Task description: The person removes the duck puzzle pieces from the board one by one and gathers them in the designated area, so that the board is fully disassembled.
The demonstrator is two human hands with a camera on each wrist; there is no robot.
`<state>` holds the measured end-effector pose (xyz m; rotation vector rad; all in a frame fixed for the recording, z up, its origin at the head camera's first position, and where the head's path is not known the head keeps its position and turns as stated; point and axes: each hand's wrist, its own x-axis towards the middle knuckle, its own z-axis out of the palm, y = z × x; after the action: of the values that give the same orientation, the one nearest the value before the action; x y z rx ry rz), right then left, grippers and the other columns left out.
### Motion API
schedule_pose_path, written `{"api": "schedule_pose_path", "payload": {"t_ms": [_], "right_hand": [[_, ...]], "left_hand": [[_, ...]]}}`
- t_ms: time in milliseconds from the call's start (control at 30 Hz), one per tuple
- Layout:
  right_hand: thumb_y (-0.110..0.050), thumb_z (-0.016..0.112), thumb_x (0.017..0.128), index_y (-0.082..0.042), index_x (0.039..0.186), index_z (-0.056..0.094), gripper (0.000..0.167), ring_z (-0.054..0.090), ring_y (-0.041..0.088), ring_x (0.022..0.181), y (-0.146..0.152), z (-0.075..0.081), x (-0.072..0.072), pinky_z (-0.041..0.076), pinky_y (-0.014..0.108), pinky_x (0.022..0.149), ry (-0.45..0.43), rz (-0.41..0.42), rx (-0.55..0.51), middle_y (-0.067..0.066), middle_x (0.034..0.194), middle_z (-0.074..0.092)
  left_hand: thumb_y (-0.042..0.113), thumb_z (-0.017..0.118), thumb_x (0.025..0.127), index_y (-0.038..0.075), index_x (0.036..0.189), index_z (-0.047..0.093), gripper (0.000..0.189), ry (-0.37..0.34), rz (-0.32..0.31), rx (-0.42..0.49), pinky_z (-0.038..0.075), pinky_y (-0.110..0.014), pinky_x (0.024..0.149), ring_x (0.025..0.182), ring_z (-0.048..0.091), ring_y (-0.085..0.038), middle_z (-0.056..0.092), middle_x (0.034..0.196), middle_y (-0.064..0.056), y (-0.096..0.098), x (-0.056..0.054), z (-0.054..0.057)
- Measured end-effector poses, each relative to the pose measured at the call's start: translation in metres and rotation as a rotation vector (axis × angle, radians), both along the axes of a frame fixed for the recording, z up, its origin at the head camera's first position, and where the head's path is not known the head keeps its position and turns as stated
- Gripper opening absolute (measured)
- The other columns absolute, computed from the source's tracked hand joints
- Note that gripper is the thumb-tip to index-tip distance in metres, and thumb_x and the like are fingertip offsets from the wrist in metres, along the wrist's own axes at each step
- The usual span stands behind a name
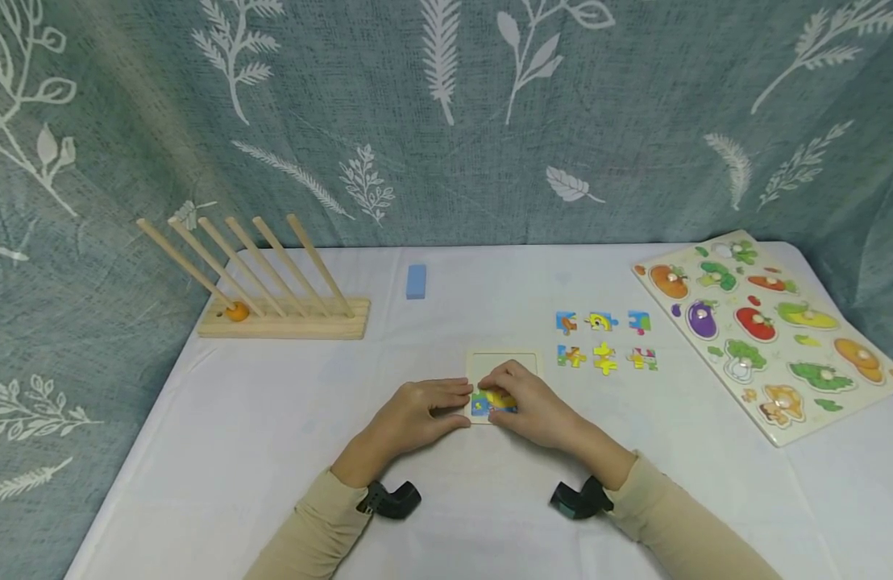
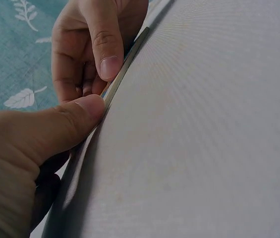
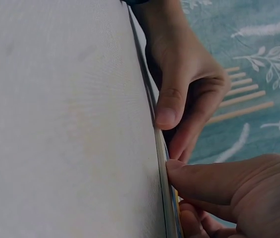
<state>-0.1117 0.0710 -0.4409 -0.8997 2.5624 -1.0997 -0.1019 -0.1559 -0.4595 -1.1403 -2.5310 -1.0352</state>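
Observation:
A small square puzzle tray (image 1: 504,358) with a pale frame lies on the table. Blue, green and yellow jigsaw pieces (image 1: 481,403) sit in its near half. At the tray's left edge, my left hand (image 1: 421,411) rests its fairly straight fingers and thumb against the frame. My right hand (image 1: 537,407) is over the near right part, its curled fingers and thumb pinching a yellow jigsaw piece (image 1: 503,398), partly hidden beneath them. In the right wrist view, the right thumb (image 3: 199,181) meets the tray's near edge; the left thumb (image 3: 167,111) is at its corner.
Several loose jigsaw pieces (image 1: 604,358) lie in two rows right of the tray. Beyond them is a vegetable knob-puzzle board (image 1: 722,322). A wooden peg rack (image 1: 287,322) with an orange bead (image 1: 237,312) stands back left, near a blue block (image 1: 416,282).

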Motion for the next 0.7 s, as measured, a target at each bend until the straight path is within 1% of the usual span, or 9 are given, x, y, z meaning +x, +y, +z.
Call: {"api": "schedule_pose_path", "payload": {"t_ms": [300,533,700], "right_hand": [[-0.007,0.072,0.082,-0.006,0.116,0.059,0.038,0.054,0.016,0.102,0.0016,-0.0025,-0.0013,0.049,0.032,0.092,-0.066,0.002,-0.056,0.005,0.115,0.053],[-0.006,0.072,0.081,-0.007,0.118,0.056,0.040,0.056,0.016,0.103,0.0014,-0.0019,-0.0028,0.050,0.032,0.093,-0.136,-0.011,-0.088,0.004,0.116,0.058],[-0.005,0.072,0.082,-0.006,0.119,0.057,0.040,0.057,0.017,0.103,0.0014,-0.0001,-0.0024,0.050,0.032,0.093,-0.153,-0.015,-0.099,0.004,0.117,0.060]], "left_hand": [[0.018,0.080,0.075,-0.001,0.101,0.073,0.033,-0.007,0.002,0.003,0.055,-0.027,0.087,0.105,0.066,-0.021,0.070,0.109,-0.011,0.0003,-0.0002,-0.0004],[0.019,0.080,0.075,0.000,0.102,0.073,0.034,-0.007,-0.001,0.009,0.055,-0.028,0.088,0.106,0.066,-0.021,0.070,0.109,-0.010,0.0005,-0.0005,-0.0005],[0.018,0.080,0.075,0.000,0.102,0.073,0.033,-0.010,-0.001,0.015,0.055,-0.028,0.089,0.106,0.066,-0.021,0.070,0.108,-0.010,0.0005,-0.0003,-0.0003]]}}
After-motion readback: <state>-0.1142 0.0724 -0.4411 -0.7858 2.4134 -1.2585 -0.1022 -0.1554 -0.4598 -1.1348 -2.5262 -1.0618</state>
